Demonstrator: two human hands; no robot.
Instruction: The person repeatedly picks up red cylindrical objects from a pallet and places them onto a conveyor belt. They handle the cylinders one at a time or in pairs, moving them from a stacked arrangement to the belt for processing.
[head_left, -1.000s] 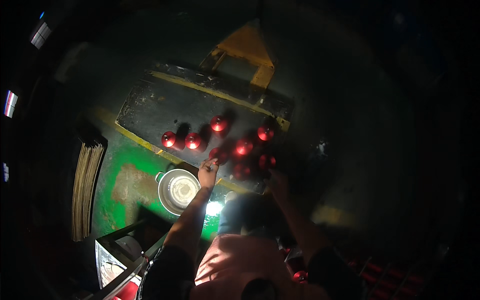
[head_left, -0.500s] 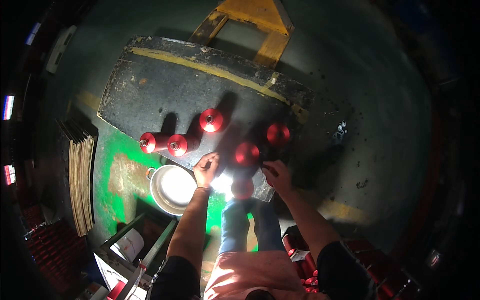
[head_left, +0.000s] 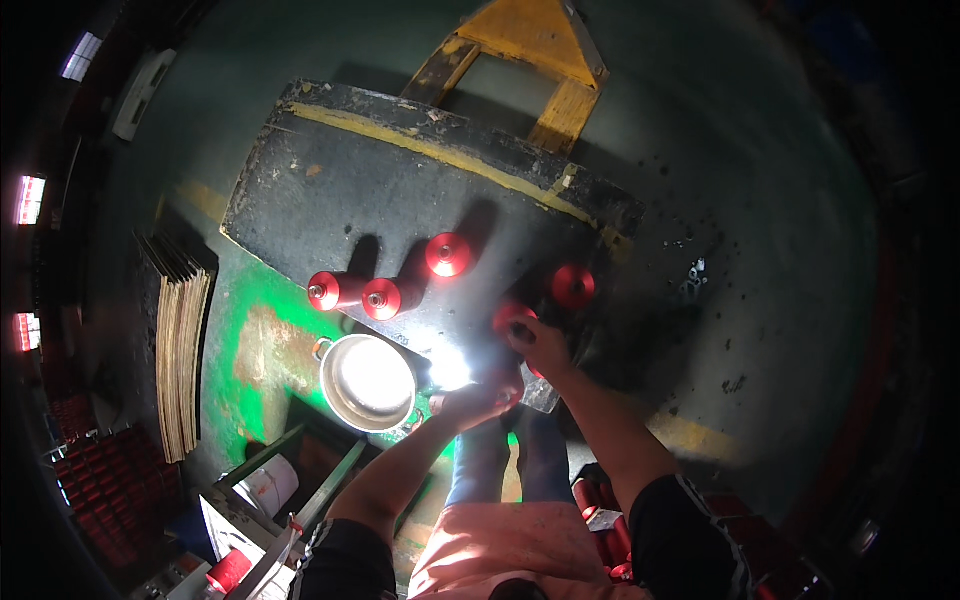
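Note:
Several red metal cylinders with round tops and small central fittings stand on a dark, worn board (head_left: 330, 200). My right hand (head_left: 545, 348) is closed at the top of one red cylinder (head_left: 507, 312), its fingers around the fitting. Low and close to my legs, my left hand (head_left: 472, 406) is wrapped against the nearest red cylinder, which it mostly hides; its fingertips are blurred. Another red cylinder (head_left: 573, 286) stands just beyond my right hand. Farther left are a red cylinder (head_left: 447, 254) and two more side by side, one of them at the board's edge (head_left: 323, 291).
A round metal pot (head_left: 330, 392) with handles stands left of my left hand, brightly lit inside. A yellow pallet-jack frame (head_left: 568, 110) lies beyond the board. Stacked sheets (head_left: 182, 350) stand at left, above a metal-framed stand (head_left: 335, 480). More red cylinders lie by my right leg.
My left hand has come down and right, from beside the pot to the nearest cylinder. My right hand has moved left onto a cylinder's top. The whole view has shifted slightly.

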